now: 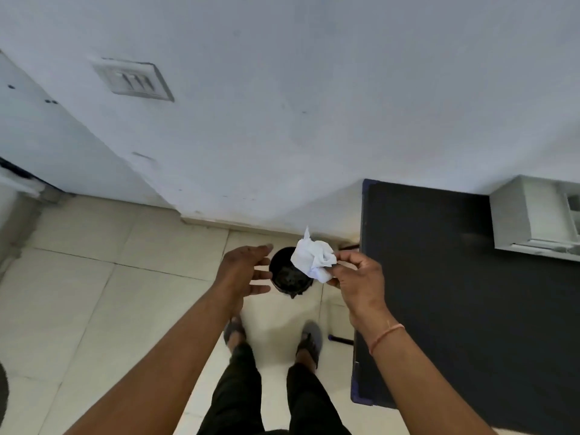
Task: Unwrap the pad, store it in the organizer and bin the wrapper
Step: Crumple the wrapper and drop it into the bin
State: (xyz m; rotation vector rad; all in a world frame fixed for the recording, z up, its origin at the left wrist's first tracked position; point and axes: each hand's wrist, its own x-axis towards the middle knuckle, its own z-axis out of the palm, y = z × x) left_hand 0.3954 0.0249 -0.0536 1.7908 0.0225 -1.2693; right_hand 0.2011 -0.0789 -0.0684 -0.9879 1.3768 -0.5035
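The right hand's grip (337, 267) pinches the wrapper (314, 259), which juts left of the grip, over the bin (288, 273) on the floor (94, 293). Left of the grip, across the bin, the left hand (243, 273) hangs spread. Right of the grip lies the tabletop (455, 293), carrying the organizer (533, 215) at its far corner. Beyond stands the wall (282, 120).

The crumpled white wrapper (314, 259) covers the upper right rim of the small black bin (287, 274), and the dark contents of the bin are too murky to identify. The white organizer (533, 215) is cut off by the right edge, its compartments unreadable. The left hand's (243, 273) palm faces away. Both forearms run out of the bottom edge.
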